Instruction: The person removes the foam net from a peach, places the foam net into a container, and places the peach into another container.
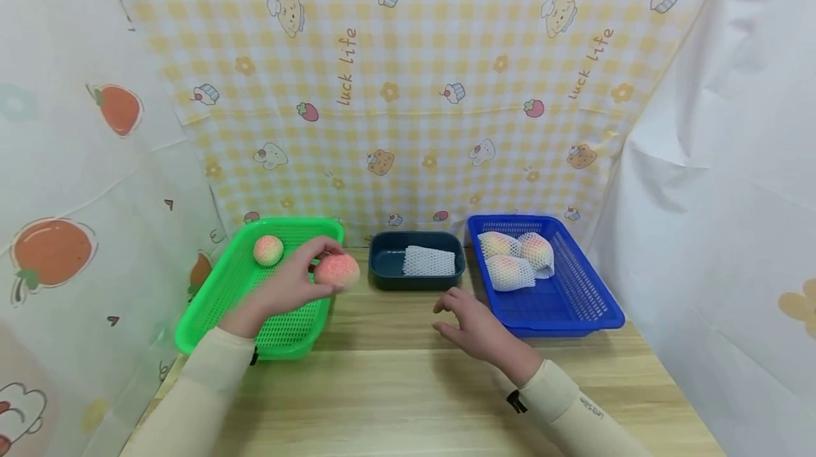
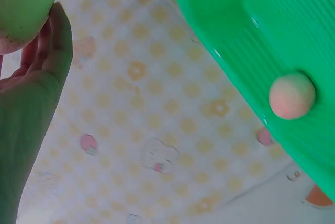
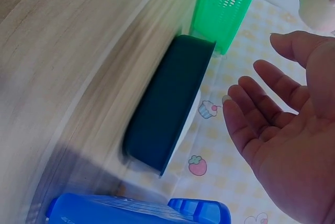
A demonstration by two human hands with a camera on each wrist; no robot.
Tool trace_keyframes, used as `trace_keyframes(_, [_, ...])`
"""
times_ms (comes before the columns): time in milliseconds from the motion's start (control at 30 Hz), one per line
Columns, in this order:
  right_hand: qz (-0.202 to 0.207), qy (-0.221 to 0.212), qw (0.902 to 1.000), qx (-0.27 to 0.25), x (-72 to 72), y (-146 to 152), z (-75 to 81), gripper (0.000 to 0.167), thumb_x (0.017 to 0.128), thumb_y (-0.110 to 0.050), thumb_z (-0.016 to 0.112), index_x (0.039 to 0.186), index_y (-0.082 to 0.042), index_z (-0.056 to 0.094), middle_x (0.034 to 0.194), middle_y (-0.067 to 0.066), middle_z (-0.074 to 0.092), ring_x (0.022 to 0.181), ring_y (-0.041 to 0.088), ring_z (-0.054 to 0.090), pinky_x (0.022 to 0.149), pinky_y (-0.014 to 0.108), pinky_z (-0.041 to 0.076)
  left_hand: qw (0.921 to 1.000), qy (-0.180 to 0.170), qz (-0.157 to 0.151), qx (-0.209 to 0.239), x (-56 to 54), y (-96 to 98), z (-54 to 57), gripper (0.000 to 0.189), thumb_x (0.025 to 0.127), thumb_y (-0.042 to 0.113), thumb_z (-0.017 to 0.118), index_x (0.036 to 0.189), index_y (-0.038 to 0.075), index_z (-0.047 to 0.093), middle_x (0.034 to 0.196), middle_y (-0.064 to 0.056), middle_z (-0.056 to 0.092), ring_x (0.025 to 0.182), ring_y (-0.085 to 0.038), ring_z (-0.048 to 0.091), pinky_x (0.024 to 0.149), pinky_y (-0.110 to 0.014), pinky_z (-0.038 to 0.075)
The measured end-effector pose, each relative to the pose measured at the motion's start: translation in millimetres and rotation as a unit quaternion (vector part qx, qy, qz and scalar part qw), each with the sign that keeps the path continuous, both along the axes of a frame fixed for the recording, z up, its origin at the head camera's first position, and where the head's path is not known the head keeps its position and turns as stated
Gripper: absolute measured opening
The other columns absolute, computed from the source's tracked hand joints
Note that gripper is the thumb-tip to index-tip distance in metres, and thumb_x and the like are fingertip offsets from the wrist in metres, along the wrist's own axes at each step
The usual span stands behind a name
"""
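My left hand (image 1: 299,278) grips a pink peach (image 1: 338,271) above the right edge of the green basket (image 1: 191,322). In the left wrist view the same peach (image 2: 23,9) sits against the curled fingers. A second peach (image 1: 268,250) lies in that basket near its back. My right hand (image 1: 478,329), holding nothing, hovers over the table between the dark tray and the blue basket, its fingers loosely bent. White foam net sleeves (image 1: 429,261) lie in the dark teal tray (image 1: 389,283). Whether there is one sleeve or a stack, I cannot tell.
At the right stands a blue basket (image 1: 548,312) with three net-wrapped peaches (image 1: 510,273) toward its back left. A checked cloth (image 1: 408,124) hangs behind the wooden table (image 1: 382,400), and white printed sheets close off both sides.
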State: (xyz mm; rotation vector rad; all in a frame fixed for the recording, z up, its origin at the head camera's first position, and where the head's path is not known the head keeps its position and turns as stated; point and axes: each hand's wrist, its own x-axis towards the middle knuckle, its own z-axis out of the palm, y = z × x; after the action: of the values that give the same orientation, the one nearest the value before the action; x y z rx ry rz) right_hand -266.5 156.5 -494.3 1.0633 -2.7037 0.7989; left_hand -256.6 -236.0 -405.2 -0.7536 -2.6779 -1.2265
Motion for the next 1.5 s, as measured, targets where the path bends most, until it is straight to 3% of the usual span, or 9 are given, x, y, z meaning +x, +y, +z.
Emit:
trace_keyframes(167, [0.004, -0.009, 0.9999, 0.014, 0.3, 2, 0.2, 0.016, 0.103, -0.018, 0.081, 0.116, -0.015, 0.073, 0.115, 0.002, 0.068, 0.107, 0.019, 0.065, 0.091, 0.042, 0.061, 0.9991, -0.021, 0.037, -0.004, -20.5, -25.7, 2.2, 0.051, 0.097, 0.015, 0.085, 0.141, 0.016, 0.059, 0.140, -0.009, 0.062, 0.117, -0.027, 0.063, 0.100, -0.052, 0.054])
trace_keyframes(333, [0.004, -0.019, 0.9997, 0.018, 2.0, 3, 0.6, 0.016, 0.104, -0.020, 0.081, 0.117, -0.015, 0.073, 0.115, 0.003, 0.069, 0.108, 0.022, 0.067, 0.093, 0.043, 0.061, 0.9970, -0.038, 0.067, -0.005, -41.1, -48.8, 1.2, 0.050, 0.101, 0.016, 0.081, 0.143, 0.015, 0.056, 0.143, -0.015, 0.060, 0.120, -0.034, 0.063, 0.094, -0.050, 0.055])
trace_keyframes(467, [0.004, -0.019, 0.9996, 0.020, 2.8, 4, 0.0, 0.016, 0.104, -0.021, 0.081, 0.117, -0.015, 0.073, 0.114, 0.000, 0.068, 0.108, 0.018, 0.067, 0.093, 0.042, 0.061, 0.9960, -0.038, 0.081, -0.007, -57.4, -63.5, 0.7, 0.050, 0.105, 0.019, 0.079, 0.146, 0.010, 0.052, 0.145, -0.020, 0.057, 0.115, -0.036, 0.062, 0.089, -0.048, 0.054])
trace_keyframes(733, [0.013, -0.017, 0.9995, 0.022, 3.7, 7, 1.8, 0.016, 0.105, -0.022, 0.080, 0.116, -0.012, 0.074, 0.112, -0.001, 0.068, 0.107, 0.022, 0.068, 0.092, 0.043, 0.061, 0.9913, -0.024, 0.129, -0.010, -89.5, -81.0, -1.5, 0.051, 0.109, 0.020, 0.073, 0.150, 0.004, 0.049, 0.146, -0.027, 0.056, 0.118, -0.042, 0.065, 0.092, -0.050, 0.054])
trace_keyframes(900, [0.014, -0.021, 0.9994, 0.025, 3.5, 6, 0.4, 0.017, 0.105, -0.022, 0.080, 0.118, -0.012, 0.074, 0.113, 0.004, 0.069, 0.107, 0.022, 0.068, 0.093, 0.043, 0.061, 0.9847, -0.024, 0.171, -0.023, -99.7, -89.6, -2.6, 0.056, 0.109, 0.027, 0.072, 0.154, 0.003, 0.048, 0.143, -0.028, 0.057, 0.114, -0.042, 0.065, 0.087, -0.049, 0.053])
trace_keyframes(1133, [0.014, -0.019, 0.9993, 0.028, 5.2, 9, 1.2, 0.018, 0.104, -0.023, 0.080, 0.119, -0.016, 0.073, 0.115, 0.001, 0.069, 0.107, 0.017, 0.067, 0.094, 0.041, 0.061, 0.9793, -0.048, 0.196, -0.015, -113.4, -100.5, -4.3, 0.061, 0.110, 0.035, 0.072, 0.156, 0.004, 0.046, 0.147, -0.028, 0.054, 0.121, -0.044, 0.060, 0.093, -0.055, 0.051])
trace_keyframes(1367, [0.016, -0.021, 0.9994, 0.022, 6.5, 10, 1.9, 0.018, 0.104, -0.022, 0.081, 0.119, -0.013, 0.074, 0.115, 0.003, 0.069, 0.107, 0.017, 0.066, 0.094, 0.040, 0.061, 0.9695, -0.049, 0.236, -0.045, -130.1, -109.6, -7.7, 0.066, 0.107, 0.049, 0.070, 0.152, 0.005, 0.050, 0.140, -0.025, 0.058, 0.112, -0.040, 0.060, 0.084, -0.050, 0.050])
trace_keyframes(1500, [0.015, -0.029, 0.9992, 0.021, 8.1, 9, 1.8, 0.019, 0.104, -0.022, 0.080, 0.119, -0.011, 0.074, 0.116, 0.005, 0.070, 0.108, 0.018, 0.067, 0.095, 0.040, 0.061, 0.9661, -0.051, 0.248, -0.053, -132.3, -111.9, -6.0, 0.064, 0.107, 0.048, 0.070, 0.149, 0.004, 0.050, 0.135, -0.025, 0.060, 0.107, -0.040, 0.060, 0.082, -0.049, 0.050])
